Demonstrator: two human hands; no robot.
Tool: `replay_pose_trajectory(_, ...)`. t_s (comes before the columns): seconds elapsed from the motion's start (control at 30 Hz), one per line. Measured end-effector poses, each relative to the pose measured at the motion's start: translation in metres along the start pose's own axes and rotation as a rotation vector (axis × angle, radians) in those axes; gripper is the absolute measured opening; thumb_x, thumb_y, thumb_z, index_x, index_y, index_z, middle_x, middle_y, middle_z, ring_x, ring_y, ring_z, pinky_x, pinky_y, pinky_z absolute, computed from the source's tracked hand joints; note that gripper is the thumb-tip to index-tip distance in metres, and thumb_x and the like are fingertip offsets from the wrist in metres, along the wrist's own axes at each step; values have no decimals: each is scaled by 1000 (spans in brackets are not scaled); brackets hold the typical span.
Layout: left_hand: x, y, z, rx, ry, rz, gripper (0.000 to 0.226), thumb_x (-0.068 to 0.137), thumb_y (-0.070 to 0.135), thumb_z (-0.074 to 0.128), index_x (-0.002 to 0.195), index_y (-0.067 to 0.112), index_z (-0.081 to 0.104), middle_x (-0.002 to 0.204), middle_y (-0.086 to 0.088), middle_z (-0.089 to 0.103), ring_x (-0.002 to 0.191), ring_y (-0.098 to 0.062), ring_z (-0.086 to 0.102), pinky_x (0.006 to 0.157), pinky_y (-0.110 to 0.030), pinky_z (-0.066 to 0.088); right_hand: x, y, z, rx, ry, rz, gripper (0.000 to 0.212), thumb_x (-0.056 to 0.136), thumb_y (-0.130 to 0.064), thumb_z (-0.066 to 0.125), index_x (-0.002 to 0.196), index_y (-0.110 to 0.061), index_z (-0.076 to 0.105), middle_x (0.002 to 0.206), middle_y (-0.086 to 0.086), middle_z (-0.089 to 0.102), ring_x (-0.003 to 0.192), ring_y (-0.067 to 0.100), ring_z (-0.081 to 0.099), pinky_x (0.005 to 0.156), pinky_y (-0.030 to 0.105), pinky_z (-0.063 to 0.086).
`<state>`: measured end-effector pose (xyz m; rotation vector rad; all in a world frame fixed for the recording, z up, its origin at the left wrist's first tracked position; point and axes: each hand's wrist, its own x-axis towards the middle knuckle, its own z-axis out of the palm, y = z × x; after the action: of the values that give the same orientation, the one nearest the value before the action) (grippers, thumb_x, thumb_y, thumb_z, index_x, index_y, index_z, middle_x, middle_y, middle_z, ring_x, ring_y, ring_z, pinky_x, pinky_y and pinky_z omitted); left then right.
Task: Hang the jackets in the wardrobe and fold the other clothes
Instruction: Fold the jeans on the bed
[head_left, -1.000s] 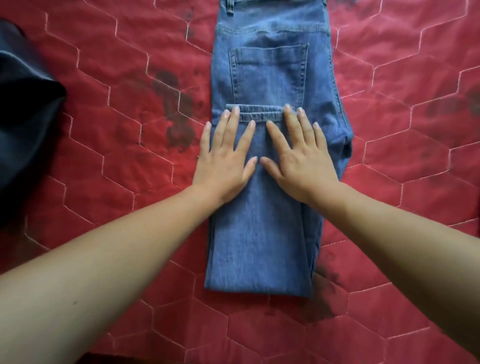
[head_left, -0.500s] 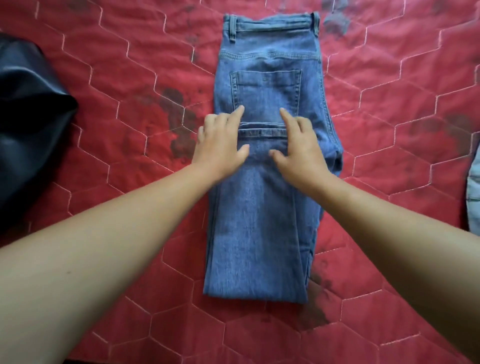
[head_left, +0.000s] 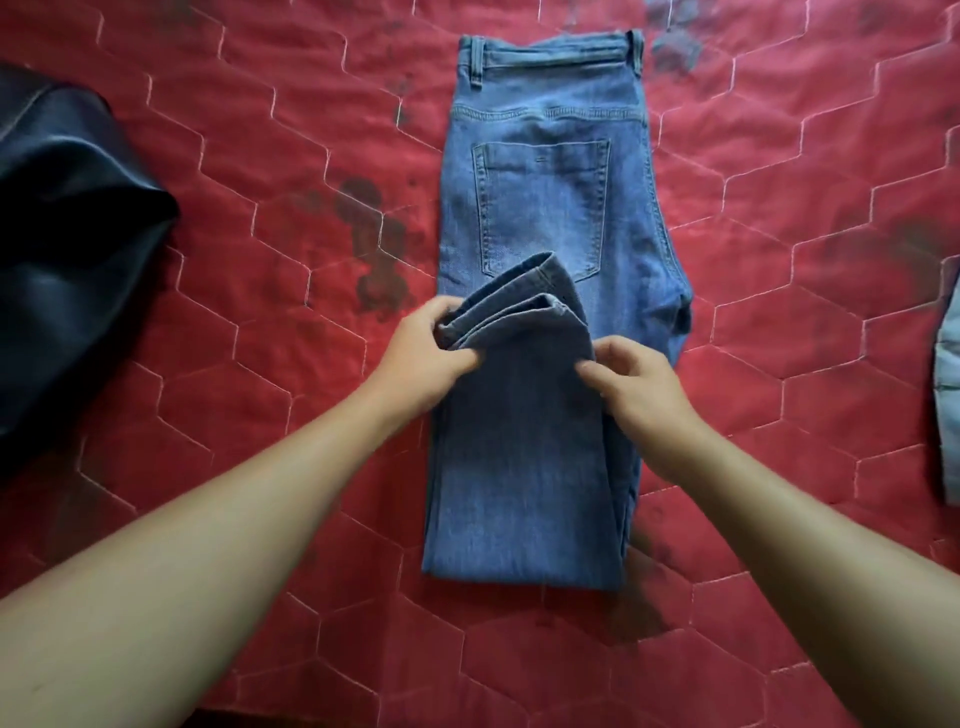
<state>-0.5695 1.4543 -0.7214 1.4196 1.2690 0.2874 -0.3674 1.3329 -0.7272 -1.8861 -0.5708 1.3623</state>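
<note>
Holding the leg ends of the jeans (head_left: 519, 467), you have one hand on each side. Your left hand (head_left: 428, 348) pinches the left edge of the hems (head_left: 530, 296), thumb on top. Your right hand (head_left: 641, 384) pinches the right edge with curled fingers. The hems sit a bit above the back pocket (head_left: 540, 197).

The cloth should feel thick and a bit heavy. It will likely bend, keep a crease and not slip. Take it by the edges, as you do now, so both layers move as one.

The jeans lie in the middle of the red quilt (head_left: 260, 156), with the waist far from you and the legs doubled back up. They are faded blue with pale stitches.
</note>
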Motion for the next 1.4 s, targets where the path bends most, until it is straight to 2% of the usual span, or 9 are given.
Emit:
replay_pose_trajectory(0.2,13,29,-10,-316,116,63,46,87,-4,73,124,15,54,100,5,71,86,-1,68,77,-22,54,-10,3,-8,151,-211,289,17,98,-18,66,111,-10,70,104,10,77,90,24,73,89,51,59)
replay_pose_trajectory(0.27,23,41,-9,-412,70,-38,48,88,11,76,127,24,52,101,6,71,87,-12,65,68,-32,52,-14,8,-10,156,-278,330,12,100,-22,63,107,-16,71,99,4,78,86,22,75,79,42,61)
replay_pose_trajectory(0.47,-1,0,-11,-186,-170,-482,56,84,28,80,134,23,53,126,0,65,119,-22,60,82,-38,54,-41,34,-8,221,-293,474,18,99,-28,63,113,-19,69,94,3,77,72,19,72,61,29,54)
replay_pose_trajectory(0.8,-146,-71,9,-226,-396,-652,29,99,9,62,127,16,63,117,0,75,111,-16,70,95,-47,57,-112,86,-6,191,-305,656,21,100,-17,61,116,-9,72,112,11,77,105,28,73,101,52,54)
replay_pose_trajectory(0.9,-149,-77,10,-197,-407,-644,28,100,13,60,127,18,63,117,2,75,112,-15,70,97,-45,56,-115,87,-7,203,-335,637,19,100,-19,61,114,-11,72,108,9,77,93,23,74,93,49,58)
replay_pose_trajectory(0.97,-138,-73,12,-227,-364,-608,26,100,18,61,125,20,64,117,4,75,114,-16,69,100,-44,54,-106,79,-6,214,-330,584,15,101,-20,60,112,-14,69,93,3,78,76,16,74,70,36,62)
replay_pose_trajectory(1.07,-101,-58,19,-283,-205,-504,19,100,20,61,118,19,65,112,1,76,107,-19,71,95,-41,56,-73,53,-4,265,-236,444,10,102,-18,59,110,-17,65,77,-3,72,54,8,64,44,19,45)
replay_pose_trajectory(1.27,-19,-9,34,-418,84,-262,16,101,2,55,112,12,61,83,5,75,74,-6,71,68,-24,58,-1,-12,13,282,-29,222,15,97,0,59,100,-9,71,97,13,74,85,28,71,82,47,61)
replay_pose_trajectory(1.4,13,29,15,-430,122,-125,21,100,-3,54,113,13,60,90,0,73,80,-11,71,79,-31,60,17,-60,5,238,-33,88,21,96,4,56,100,-9,71,95,14,73,84,27,70,82,47,59)
